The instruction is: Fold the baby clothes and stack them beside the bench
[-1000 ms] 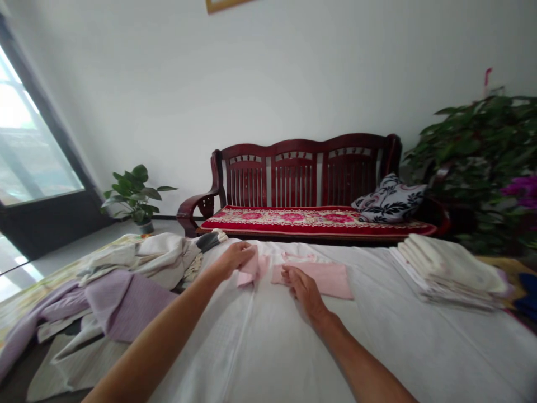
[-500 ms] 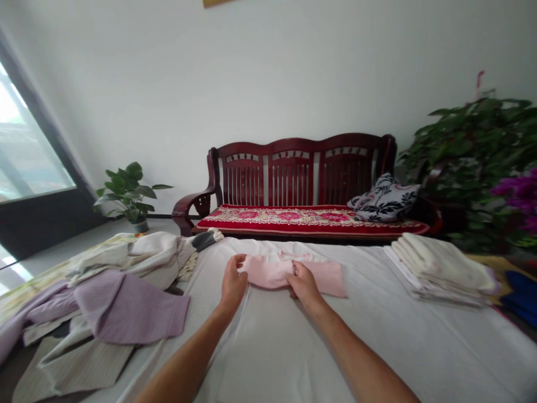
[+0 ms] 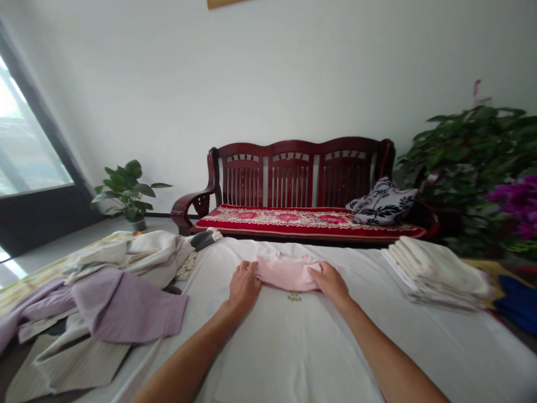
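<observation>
A pale pink garment lies as a flat folded band across the white cloth in front of me, with a rounded neckline at its far edge. My left hand is closed on the band's left end. My right hand grips its right end, the thumb on top and the other fingers partly hidden. Just below the band's near edge, a small gold print shows on white fabric. Whether that fabric belongs to the pink garment I cannot tell.
To the left lies a loose heap with a lilac ribbed garment and cream clothes. A folded cream stack stands at right, beside blue cloth. Beyond is a wooden bench with a patterned cushion.
My right hand has moved right along the pink fabric to its right end. My left hand has shifted slightly right. The pink part sticking out at right is now covered, and the gold print shows.
</observation>
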A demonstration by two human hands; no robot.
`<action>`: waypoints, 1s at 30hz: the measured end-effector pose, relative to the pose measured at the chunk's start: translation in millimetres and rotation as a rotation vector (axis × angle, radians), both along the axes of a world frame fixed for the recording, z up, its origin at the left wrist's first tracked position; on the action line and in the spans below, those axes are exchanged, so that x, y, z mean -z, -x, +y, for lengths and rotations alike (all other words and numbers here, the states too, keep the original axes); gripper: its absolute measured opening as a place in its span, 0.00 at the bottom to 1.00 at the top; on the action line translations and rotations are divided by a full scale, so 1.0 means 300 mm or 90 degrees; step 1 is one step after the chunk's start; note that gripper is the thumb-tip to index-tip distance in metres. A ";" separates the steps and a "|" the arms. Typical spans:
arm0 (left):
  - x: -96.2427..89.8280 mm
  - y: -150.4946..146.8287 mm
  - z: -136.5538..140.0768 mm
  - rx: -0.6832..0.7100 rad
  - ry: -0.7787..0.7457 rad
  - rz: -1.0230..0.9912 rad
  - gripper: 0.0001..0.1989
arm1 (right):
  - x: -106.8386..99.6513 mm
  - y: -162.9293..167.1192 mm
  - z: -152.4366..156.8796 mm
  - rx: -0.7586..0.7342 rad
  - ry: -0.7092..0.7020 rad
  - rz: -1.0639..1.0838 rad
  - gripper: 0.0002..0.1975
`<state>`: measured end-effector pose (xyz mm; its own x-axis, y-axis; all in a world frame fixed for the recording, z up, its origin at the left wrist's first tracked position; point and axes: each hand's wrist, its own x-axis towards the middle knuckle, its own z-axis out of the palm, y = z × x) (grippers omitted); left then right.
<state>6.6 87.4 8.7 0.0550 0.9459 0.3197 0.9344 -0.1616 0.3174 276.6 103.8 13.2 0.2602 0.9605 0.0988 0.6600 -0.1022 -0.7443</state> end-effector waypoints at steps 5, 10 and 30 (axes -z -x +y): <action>0.015 0.011 -0.002 0.017 -0.059 0.025 0.14 | -0.043 -0.002 -0.007 0.026 -0.084 -0.023 0.15; 0.008 0.016 -0.021 0.035 0.002 0.058 0.13 | -0.048 -0.032 -0.030 0.035 0.117 -0.205 0.16; -0.048 -0.008 -0.107 0.170 0.036 0.142 0.17 | -0.033 -0.106 -0.068 0.045 0.091 -0.341 0.18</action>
